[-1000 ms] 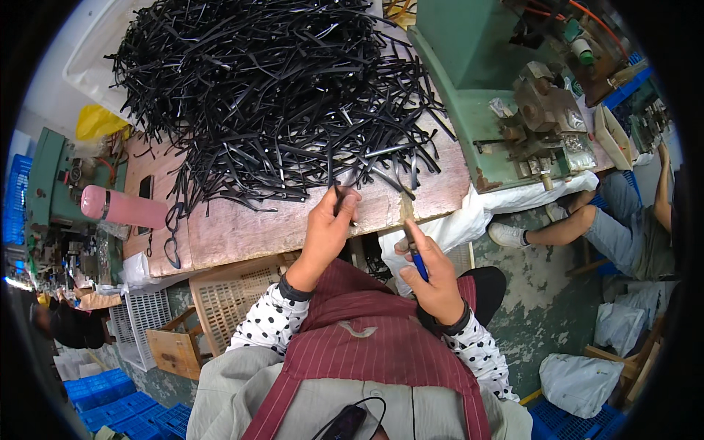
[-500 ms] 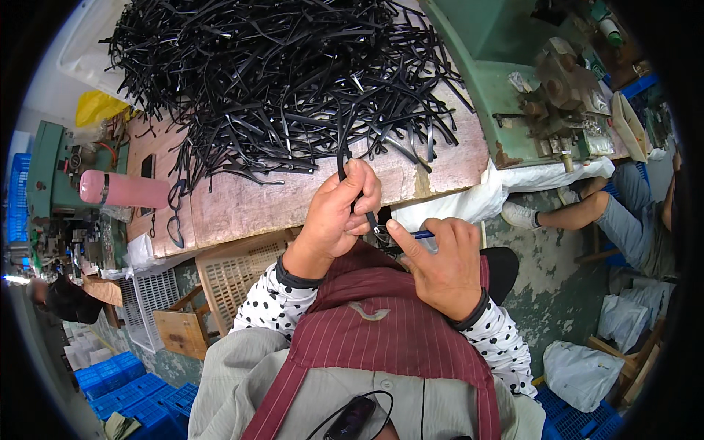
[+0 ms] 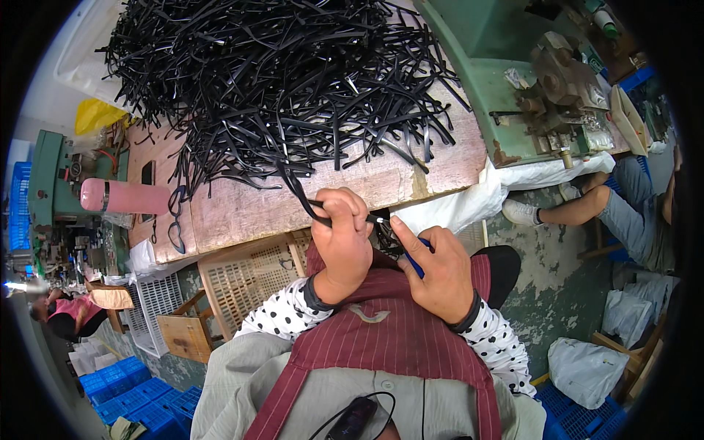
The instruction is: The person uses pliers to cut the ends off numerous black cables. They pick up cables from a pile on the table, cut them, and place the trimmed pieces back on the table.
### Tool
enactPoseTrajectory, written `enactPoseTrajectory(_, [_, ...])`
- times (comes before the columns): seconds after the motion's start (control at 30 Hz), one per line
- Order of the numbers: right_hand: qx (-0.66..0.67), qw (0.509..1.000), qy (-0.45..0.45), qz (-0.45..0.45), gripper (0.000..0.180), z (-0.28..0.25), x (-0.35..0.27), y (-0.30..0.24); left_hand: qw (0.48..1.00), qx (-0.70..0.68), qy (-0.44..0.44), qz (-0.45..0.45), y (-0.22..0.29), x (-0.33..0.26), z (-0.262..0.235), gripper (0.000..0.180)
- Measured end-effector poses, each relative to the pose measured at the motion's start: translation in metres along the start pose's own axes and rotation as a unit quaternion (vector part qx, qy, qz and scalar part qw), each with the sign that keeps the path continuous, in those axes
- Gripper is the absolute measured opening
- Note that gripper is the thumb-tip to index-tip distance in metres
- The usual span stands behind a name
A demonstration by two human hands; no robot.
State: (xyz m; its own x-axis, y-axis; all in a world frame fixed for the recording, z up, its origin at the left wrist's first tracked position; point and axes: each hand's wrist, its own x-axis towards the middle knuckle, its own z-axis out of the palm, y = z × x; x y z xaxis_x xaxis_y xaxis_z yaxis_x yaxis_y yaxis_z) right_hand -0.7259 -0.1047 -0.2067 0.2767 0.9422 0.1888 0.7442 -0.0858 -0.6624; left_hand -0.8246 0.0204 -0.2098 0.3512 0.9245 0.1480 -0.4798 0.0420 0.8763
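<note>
Holding a thin black plastic strip point(image 3: 301, 194), the left hand point(image 3: 342, 238) has drawn back from the worktop edge toward the person's chest; a second ago it was reaching into the foot of the heap. The strip's free end still trails up toward eleven o'clock, into the big heap of black strips point(image 3: 271, 81) on the worn wooden worktop point(image 3: 381, 183). The left hand is clamped round the strip. The right hand point(image 3: 438, 268), at four o'clock from it, is closed on a blue-handled tool point(image 3: 411, 258) whose pale tip now meets the strip's near end, so the two hands have come together. By the look of it, one piece has been picked out and is being worked on at its end.

As for containers, a pale slatted crate point(image 3: 253, 275) stands under the worktop at eight o'clock from the hands, its contents not visible. Stacked blue plastic crates point(image 3: 125, 389) sit at seven o'clock, also unreadable. White sacks point(image 3: 587, 367) lie on the floor at four o'clock.
</note>
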Motion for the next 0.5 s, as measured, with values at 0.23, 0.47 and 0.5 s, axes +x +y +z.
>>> enactPoseTrajectory(0.23, [0.091,0.995,-0.017,0.04,0.073,0.006,0.001,0.001,0.967,0.156,-0.037,0.2,-0.024,-0.013,-0.006,0.032])
enactPoseTrajectory(0.47, [0.077,0.995,-0.035,0.059,0.074,0.006,-0.002,0.006,0.993,0.019,0.048,-0.11,-0.004,0.001,0.0,0.031])
enactPoseTrajectory(0.5, [0.082,0.995,-0.03,0.056,0.074,0.006,-0.002,0.007,0.99,0.016,0.054,-0.13,-0.005,0.004,-0.003,0.031])
